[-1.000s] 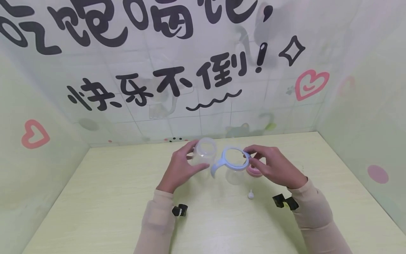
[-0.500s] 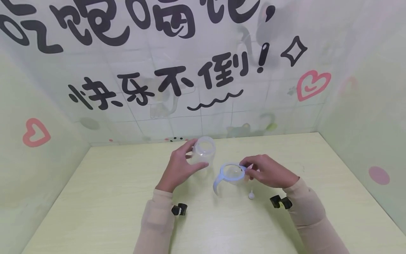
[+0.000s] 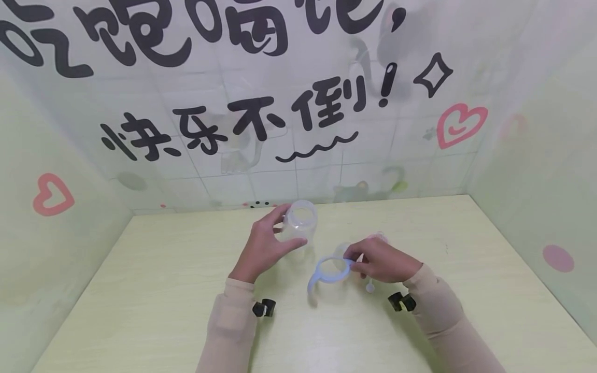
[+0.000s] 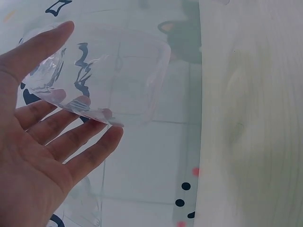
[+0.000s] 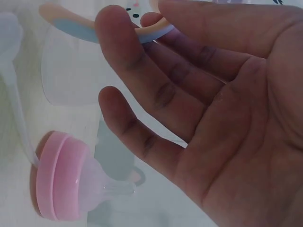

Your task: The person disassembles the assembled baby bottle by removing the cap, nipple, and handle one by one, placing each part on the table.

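Note:
My left hand grips a clear baby bottle body, thumb on the near side and fingers behind; the bottle is tilted, its mouth ring up. In the left wrist view the fingers curve along the transparent wall. My right hand pinches the right side of a light-blue bottle handle ring, held low over the table. One curved grip of the ring points toward me. In the right wrist view, a pink collar with a clear teat stands below my fingers, with a white weighted straw leading from it.
A clear cup-shaped cover stands on the pale wooden table, just behind the handle ring. The straw's white end lies near my right hand. A printed wall closes off the back, with side walls left and right.
My right hand has lowered the blue handle ring and brought it left and toward me, away from above the clear cover. My left hand and the bottle have hardly moved.

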`<state>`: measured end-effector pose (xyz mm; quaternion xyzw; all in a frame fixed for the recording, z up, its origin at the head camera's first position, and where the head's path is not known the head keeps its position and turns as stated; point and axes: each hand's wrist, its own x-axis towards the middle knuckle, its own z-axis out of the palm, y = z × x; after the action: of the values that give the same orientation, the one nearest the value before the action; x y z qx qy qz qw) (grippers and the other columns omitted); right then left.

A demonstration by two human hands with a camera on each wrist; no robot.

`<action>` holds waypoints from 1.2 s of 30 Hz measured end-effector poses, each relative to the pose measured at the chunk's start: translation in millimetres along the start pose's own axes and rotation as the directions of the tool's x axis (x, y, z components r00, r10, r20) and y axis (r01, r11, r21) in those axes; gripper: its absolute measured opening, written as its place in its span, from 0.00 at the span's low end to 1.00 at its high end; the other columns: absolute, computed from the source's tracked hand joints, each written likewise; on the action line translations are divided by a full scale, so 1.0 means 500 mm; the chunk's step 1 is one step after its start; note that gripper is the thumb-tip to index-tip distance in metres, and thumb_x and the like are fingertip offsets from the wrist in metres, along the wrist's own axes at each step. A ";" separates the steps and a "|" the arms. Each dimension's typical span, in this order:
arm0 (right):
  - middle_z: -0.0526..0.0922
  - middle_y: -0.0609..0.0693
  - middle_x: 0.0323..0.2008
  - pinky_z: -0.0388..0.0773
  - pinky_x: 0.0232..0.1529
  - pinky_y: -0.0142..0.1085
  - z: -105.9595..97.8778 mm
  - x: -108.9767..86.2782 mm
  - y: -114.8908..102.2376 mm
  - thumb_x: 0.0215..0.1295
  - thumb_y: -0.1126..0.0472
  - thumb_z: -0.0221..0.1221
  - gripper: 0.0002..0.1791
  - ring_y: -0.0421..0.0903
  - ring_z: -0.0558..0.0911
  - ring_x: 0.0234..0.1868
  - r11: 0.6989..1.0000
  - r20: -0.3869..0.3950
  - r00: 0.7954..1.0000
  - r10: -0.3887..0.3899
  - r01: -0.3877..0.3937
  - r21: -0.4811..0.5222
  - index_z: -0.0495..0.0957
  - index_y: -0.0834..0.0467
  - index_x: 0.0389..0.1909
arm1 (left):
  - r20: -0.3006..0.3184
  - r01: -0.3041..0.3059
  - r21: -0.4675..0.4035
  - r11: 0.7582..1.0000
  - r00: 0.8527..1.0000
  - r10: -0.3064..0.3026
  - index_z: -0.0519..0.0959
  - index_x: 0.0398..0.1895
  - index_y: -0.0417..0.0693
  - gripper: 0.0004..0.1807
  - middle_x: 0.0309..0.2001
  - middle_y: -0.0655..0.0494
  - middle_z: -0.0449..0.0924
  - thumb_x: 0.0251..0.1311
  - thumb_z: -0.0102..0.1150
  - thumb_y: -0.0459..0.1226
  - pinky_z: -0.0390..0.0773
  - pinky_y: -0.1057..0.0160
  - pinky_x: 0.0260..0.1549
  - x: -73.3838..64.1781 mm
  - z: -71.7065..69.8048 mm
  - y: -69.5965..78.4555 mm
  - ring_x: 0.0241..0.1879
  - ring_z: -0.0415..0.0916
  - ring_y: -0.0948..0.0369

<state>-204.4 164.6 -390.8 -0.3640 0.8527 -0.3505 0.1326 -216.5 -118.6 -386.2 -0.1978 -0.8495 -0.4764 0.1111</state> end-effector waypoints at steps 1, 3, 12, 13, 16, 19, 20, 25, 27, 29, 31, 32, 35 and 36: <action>0.85 0.52 0.32 0.81 0.28 0.31 0.002 0.001 0.000 0.67 0.71 0.59 0.06 0.41 0.82 0.24 1.000 0.007 1.000 0.010 -0.010 0.008 0.83 0.61 0.37 | 0.001 -0.001 -0.001 1.000 1.000 0.001 0.72 0.66 0.48 0.41 0.56 0.53 0.80 0.45 0.79 0.37 0.82 0.55 0.49 0.000 0.000 0.001 0.55 0.78 0.54; 0.85 0.52 0.33 0.81 0.28 0.31 0.006 0.002 0.001 0.67 0.71 0.59 0.05 0.42 0.82 0.24 0.999 0.020 0.999 0.026 -0.026 0.022 0.83 0.61 0.37 | 0.006 -0.002 -0.002 1.000 1.000 0.002 0.72 0.67 0.48 0.41 0.56 0.53 0.80 0.46 0.79 0.37 0.82 0.55 0.49 0.000 0.001 0.001 0.55 0.78 0.54; 0.85 0.53 0.34 0.80 0.28 0.31 0.014 0.005 0.003 0.68 0.71 0.58 0.06 0.42 0.82 0.22 0.996 0.043 0.997 0.070 -0.073 0.057 0.83 0.60 0.37 | 0.009 -0.001 0.005 1.000 1.000 0.001 0.72 0.66 0.48 0.41 0.56 0.54 0.80 0.46 0.79 0.37 0.82 0.56 0.49 0.000 0.004 -0.001 0.55 0.78 0.55; 0.85 0.53 0.34 0.80 0.28 0.31 0.014 0.005 0.003 0.68 0.71 0.58 0.06 0.42 0.82 0.22 0.996 0.045 0.996 0.072 -0.075 0.057 0.83 0.60 0.37 | 0.009 -0.002 0.006 1.000 1.000 0.002 0.72 0.66 0.48 0.41 0.56 0.54 0.80 0.46 0.79 0.37 0.82 0.56 0.49 0.000 0.005 -0.001 0.55 0.78 0.55; 0.85 0.53 0.34 0.80 0.28 0.31 0.015 0.005 0.002 0.68 0.71 0.58 0.05 0.41 0.82 0.22 0.995 0.049 0.996 0.080 -0.082 0.050 0.82 0.62 0.37 | 0.013 -0.002 0.007 1.000 1.000 0.002 0.72 0.66 0.48 0.41 0.56 0.54 0.80 0.46 0.79 0.38 0.82 0.56 0.49 0.000 0.006 -0.002 0.55 0.78 0.55; 0.84 0.53 0.33 0.79 0.28 0.30 0.017 0.005 0.002 0.67 0.72 0.59 0.05 0.40 0.82 0.21 0.996 0.052 0.995 0.086 -0.087 0.029 0.82 0.65 0.39 | 0.014 0.000 0.010 1.000 1.000 0.000 0.72 0.66 0.47 0.41 0.56 0.53 0.80 0.46 0.79 0.38 0.82 0.56 0.49 0.001 0.007 -0.003 0.55 0.78 0.55; 0.84 0.53 0.32 0.79 0.28 0.30 0.018 0.005 0.002 0.66 0.73 0.58 0.05 0.40 0.82 0.20 0.996 0.052 0.995 0.088 -0.089 0.022 0.82 0.65 0.39 | 0.014 0.001 0.010 1.000 1.000 -0.001 0.72 0.66 0.47 0.41 0.56 0.53 0.80 0.46 0.79 0.38 0.82 0.56 0.49 0.001 0.007 -0.003 0.55 0.78 0.55; 0.83 0.52 0.29 0.77 0.27 0.29 0.021 0.005 0.003 0.65 0.74 0.58 0.06 0.39 0.82 0.19 0.995 0.069 0.993 0.097 -0.097 -0.006 0.81 0.68 0.40 | 0.010 -0.002 0.016 1.000 1.000 0.002 0.73 0.66 0.46 0.41 0.56 0.53 0.80 0.46 0.79 0.37 0.82 0.57 0.49 0.001 0.007 -0.004 0.54 0.78 0.55; 0.83 0.52 0.28 0.77 0.26 0.29 0.021 0.005 0.003 0.65 0.75 0.57 0.06 0.39 0.81 0.19 0.995 0.078 0.992 0.103 -0.102 -0.008 0.81 0.68 0.40 | 0.010 -0.004 0.018 1.000 1.000 0.003 0.72 0.66 0.46 0.41 0.56 0.53 0.80 0.46 0.79 0.37 0.82 0.57 0.49 0.001 0.007 -0.004 0.54 0.78 0.55; 0.82 0.51 0.26 0.77 0.24 0.29 0.022 0.005 0.004 0.65 0.75 0.57 0.05 0.39 0.81 0.19 0.994 0.089 0.990 0.107 -0.107 -0.004 0.80 0.68 0.39 | 0.010 -0.004 0.015 1.000 1.000 0.004 0.72 0.66 0.46 0.41 0.56 0.53 0.80 0.46 0.79 0.37 0.82 0.57 0.49 0.001 0.007 -0.003 0.54 0.78 0.55; 0.81 0.49 0.24 0.77 0.24 0.30 0.023 0.005 0.005 0.65 0.75 0.57 0.05 0.39 0.81 0.18 0.994 0.092 0.990 0.106 -0.105 -0.009 0.81 0.67 0.38 | 0.009 -0.003 0.013 1.000 1.000 0.003 0.72 0.66 0.46 0.41 0.56 0.53 0.79 0.46 0.79 0.37 0.82 0.56 0.49 0.001 0.006 -0.002 0.54 0.78 0.55; 0.81 0.49 0.23 0.78 0.24 0.30 0.023 0.005 0.005 0.65 0.75 0.57 0.05 0.39 0.81 0.18 0.994 0.092 0.990 0.105 -0.104 -0.012 0.81 0.67 0.38 | 0.011 -0.002 0.011 1.000 1.000 0.002 0.72 0.66 0.46 0.41 0.56 0.53 0.79 0.46 0.79 0.37 0.82 0.56 0.49 0.001 0.006 -0.002 0.54 0.78 0.55; 0.81 0.48 0.22 0.78 0.25 0.30 0.024 0.006 0.005 0.64 0.75 0.58 0.06 0.39 0.80 0.18 0.995 0.094 0.991 0.098 -0.097 -0.025 0.82 0.66 0.37 | 0.013 -0.002 0.012 1.000 1.000 0.001 0.72 0.66 0.46 0.41 0.56 0.52 0.79 0.46 0.79 0.37 0.82 0.56 0.49 0.000 0.006 -0.003 0.55 0.78 0.54; 0.81 0.48 0.22 0.78 0.25 0.30 0.024 0.006 0.005 0.64 0.76 0.58 0.06 0.39 0.80 0.18 0.995 0.094 0.991 0.097 -0.094 -0.030 0.82 0.66 0.37 | 0.013 -0.001 0.012 1.000 1.000 0.001 0.72 0.66 0.46 0.41 0.56 0.53 0.79 0.46 0.79 0.37 0.82 0.56 0.49 0.001 0.007 -0.003 0.54 0.78 0.55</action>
<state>-201.8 157.7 -401.0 -0.3408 0.8661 -0.3152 0.1853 -217.4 -116.5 -389.0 -0.2006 -0.8530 -0.4697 0.1069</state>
